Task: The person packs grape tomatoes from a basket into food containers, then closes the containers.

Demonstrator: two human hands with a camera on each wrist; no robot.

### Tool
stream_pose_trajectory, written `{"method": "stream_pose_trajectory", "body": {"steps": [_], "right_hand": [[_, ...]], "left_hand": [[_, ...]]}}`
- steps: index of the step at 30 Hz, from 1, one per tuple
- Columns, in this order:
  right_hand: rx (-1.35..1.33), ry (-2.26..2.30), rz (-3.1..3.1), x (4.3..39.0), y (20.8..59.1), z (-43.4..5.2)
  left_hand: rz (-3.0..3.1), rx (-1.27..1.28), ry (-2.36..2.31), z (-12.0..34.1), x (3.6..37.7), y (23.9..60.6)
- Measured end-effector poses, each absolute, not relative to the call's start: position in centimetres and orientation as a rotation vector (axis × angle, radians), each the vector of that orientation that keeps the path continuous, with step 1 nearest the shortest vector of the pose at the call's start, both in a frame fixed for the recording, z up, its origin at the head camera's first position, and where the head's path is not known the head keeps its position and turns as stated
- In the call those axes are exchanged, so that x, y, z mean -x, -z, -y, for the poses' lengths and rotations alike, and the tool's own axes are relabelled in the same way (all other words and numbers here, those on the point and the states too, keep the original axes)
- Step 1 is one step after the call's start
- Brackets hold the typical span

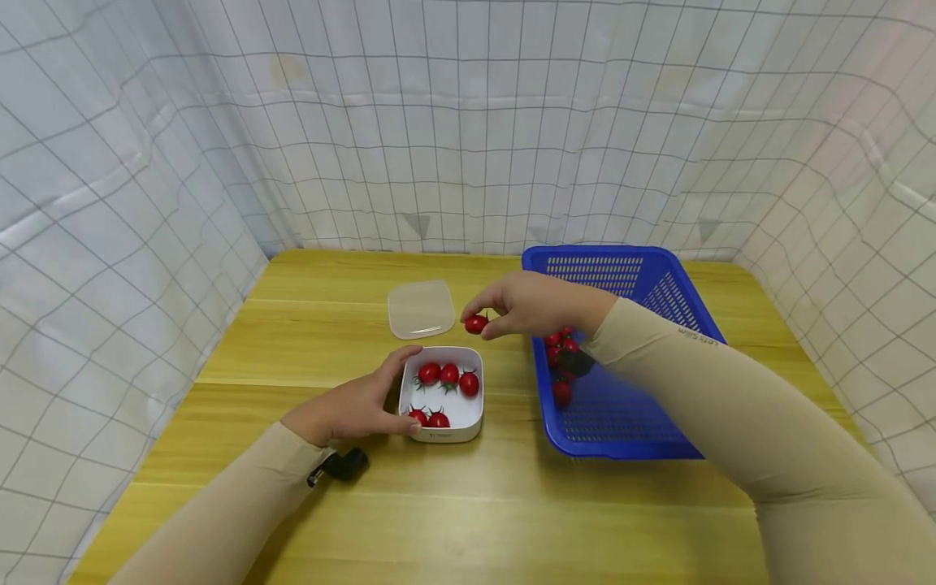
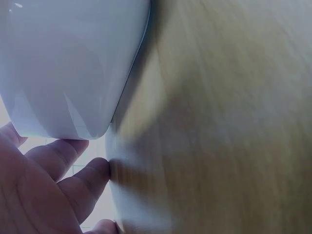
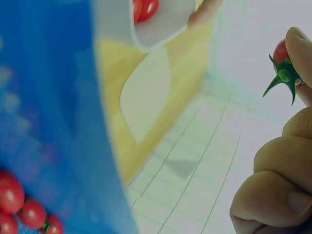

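A white square container point(image 1: 468, 418) stands on the table with several red cherry tomatoes point(image 1: 429, 374) inside, green calyxes attached. My left hand point(image 1: 366, 404) holds its left side, thumb at the front rim and fingers at the back corner. In the left wrist view, fingertips point(image 2: 66, 148) touch the smooth container wall point(image 2: 73, 68). Beyond the container's back right corner, my right hand point(image 1: 532, 302) pinches one cherry tomato point(image 1: 476, 324) above the table. The right wrist view shows that tomato's green calyx point(image 3: 284, 75) between thumb and finger.
A blue plastic basket point(image 1: 621, 448) with slotted walls stands at the right, under my right forearm. More tomatoes point(image 1: 561, 394) lie along its left side. Behind the container lies a translucent lid point(image 1: 421, 309) on the wooden table point(image 1: 307, 325). Checked white curtains point(image 1: 468, 130) enclose the table's back and sides.
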State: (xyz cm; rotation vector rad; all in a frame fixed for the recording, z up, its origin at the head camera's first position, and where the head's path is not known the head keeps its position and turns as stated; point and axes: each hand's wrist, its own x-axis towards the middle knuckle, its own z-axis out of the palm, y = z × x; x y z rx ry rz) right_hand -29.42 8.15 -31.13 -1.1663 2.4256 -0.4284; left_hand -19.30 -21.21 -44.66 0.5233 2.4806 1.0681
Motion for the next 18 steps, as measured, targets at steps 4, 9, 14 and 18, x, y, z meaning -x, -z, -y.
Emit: {"method": "stream_pose_trajectory", "body": {"steps": [4,9,14,18], "right_hand": [[1.223,0.445,-2.379,28.7,31.4,-6.8],[1.271,0.446,-2.346,28.2,31.7,-5.9],[1.292,0.423,-2.340,28.0,31.8,-5.6],[1.312,0.425,-2.325,27.9,31.7,-5.4]], "left_hand": [[-2.471,-0.527,-1.080,21.2,19.3,44.6],[-2.488,-0.519,-1.049,21.2,19.3,44.7],[-2.490,-0.516,-1.038,21.2,19.3,44.6],[-2.488,-0.521,-1.044,21.1,19.3,44.5]]}}
